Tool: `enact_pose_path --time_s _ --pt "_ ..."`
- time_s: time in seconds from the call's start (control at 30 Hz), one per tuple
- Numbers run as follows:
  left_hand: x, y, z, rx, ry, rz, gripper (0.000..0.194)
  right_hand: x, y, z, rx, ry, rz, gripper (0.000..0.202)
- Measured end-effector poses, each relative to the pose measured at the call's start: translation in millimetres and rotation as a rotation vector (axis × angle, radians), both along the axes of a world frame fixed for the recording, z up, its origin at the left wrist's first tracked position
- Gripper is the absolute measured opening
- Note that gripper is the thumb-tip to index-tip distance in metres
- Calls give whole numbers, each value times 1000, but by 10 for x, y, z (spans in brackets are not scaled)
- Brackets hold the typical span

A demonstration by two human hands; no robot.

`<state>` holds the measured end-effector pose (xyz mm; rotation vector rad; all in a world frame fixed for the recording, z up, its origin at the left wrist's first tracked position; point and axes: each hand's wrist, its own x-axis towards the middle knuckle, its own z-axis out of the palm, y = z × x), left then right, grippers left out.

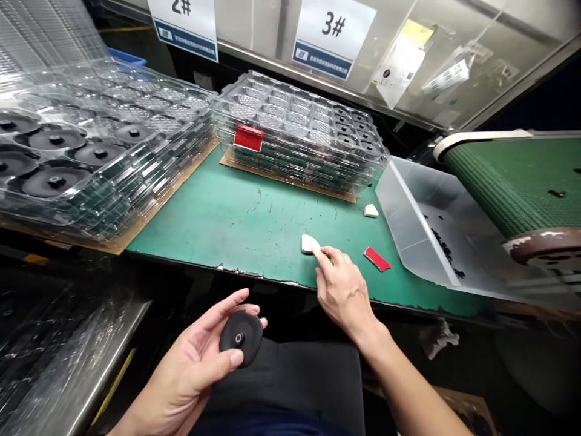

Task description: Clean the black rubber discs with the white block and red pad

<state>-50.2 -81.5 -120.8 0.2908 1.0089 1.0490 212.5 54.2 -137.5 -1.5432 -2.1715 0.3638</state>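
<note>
My left hand (195, 357) holds a round black disc (247, 332) with a small raised hub, thumb on its face and fingers behind, in front of the table edge. On the green tabletop (218, 218), my right hand (342, 284) has its fingertips at a small white block (308, 243), which they touch or pinch at its right side. A second pale block (371, 211) lies farther back on the right. Right of my right hand lies a red strip (376, 258) with a light edge.
Clear trays holding black discs (149, 181) are stacked at the left. Another tray stack (299, 145) with a red tag (248, 137) stands at the back. At the right are a translucent bin (408, 224) with small black parts and a green conveyor belt (521, 181).
</note>
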Motion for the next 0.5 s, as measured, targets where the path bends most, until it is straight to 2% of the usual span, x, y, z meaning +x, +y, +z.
enact_pose_path --time_s 0.13,0.3,0.4,0.5 --pt "100 14 -105 57 109 -35 69 -45 -436 -54 -42 165 -19 35" --pt "218 79 -181 -92 127 -24 67 -173 -958 -38 -257 355 57 24" --pt "304 126 -193 -136 137 -54 68 -234 -1141 -27 -401 475 87 28" --pt "418 140 -141 -74 207 -53 71 -271 -1239 -4 -534 615 71 38"
